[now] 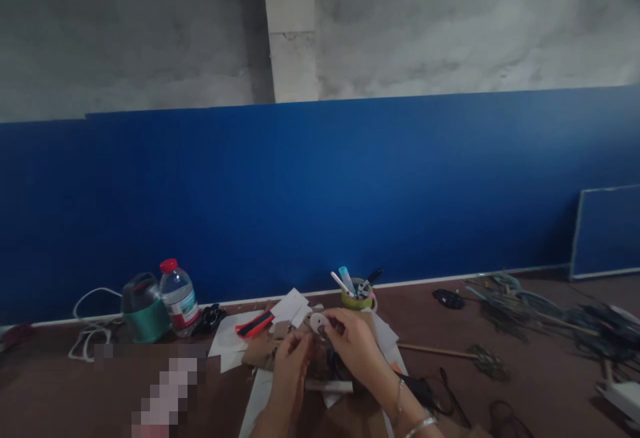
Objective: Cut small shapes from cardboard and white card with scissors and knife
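Note:
A small white round disc (317,322) with dark holes is pinched between the thumb and fingers of my right hand (356,345). Just left of it and lower, my left hand (291,366) is closed in a pinch; whatever lies between its fingertips is too small to make out. Beneath both hands are brown cardboard pieces (260,350) and white paper scraps (289,306). A red and black utility knife (255,324) lies on the papers to the left. A pale strip (329,386) sits below my hands.
Behind my hands stands a green cup (357,303) of pens. At left are a red-capped bottle (181,305), a teal container (147,321) and a white cable (86,339). A thin stick (435,351) and tangled greenish strands (520,305) lie right. A blue panel (320,191) backs the table.

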The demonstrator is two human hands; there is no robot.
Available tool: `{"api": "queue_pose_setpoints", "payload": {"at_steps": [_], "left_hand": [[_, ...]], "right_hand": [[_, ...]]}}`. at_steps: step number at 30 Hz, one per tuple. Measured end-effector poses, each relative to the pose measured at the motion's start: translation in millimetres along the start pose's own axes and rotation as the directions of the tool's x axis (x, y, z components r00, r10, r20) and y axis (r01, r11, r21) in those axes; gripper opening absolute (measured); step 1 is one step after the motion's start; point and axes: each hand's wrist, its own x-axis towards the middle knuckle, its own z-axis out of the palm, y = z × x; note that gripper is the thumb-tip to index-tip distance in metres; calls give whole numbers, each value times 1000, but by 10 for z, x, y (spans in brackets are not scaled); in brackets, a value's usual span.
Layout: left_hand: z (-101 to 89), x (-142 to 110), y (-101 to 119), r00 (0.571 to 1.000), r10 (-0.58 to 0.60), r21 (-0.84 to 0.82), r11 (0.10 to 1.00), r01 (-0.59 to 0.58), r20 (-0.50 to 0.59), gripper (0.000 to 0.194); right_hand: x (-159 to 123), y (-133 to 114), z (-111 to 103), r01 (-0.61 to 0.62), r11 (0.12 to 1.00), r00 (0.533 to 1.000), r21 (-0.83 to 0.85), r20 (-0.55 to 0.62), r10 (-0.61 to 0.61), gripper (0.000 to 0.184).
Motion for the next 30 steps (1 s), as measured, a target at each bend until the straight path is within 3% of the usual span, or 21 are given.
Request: {"api": "queue_pose_setpoints", "payload": {"at_steps": [4,10,18,25,30], "left_hand": [[44,-34,51,999,-32,-9,999,32,31,37],[48,-39,63,999,42,-15,999,-42,22,41],[10,-20,-15,995,-52,67,997,47,85,46],[13,-27,4,998,-31,101,995,25,62,43],[17,-24,3,997,-45,77,996,40,60,48]], "right_hand": [[14,7,-35,-49,995,999,82,4,49,27],[24,-4,-104,-102,980,995,169,19,100,29],[32,54,-40,-97,981,995,167,34,92,28],[31,22,-57,-153,977,988,148,35,149,13],[24,-4,-72,-150,979,988,136,49,145,12]]}}
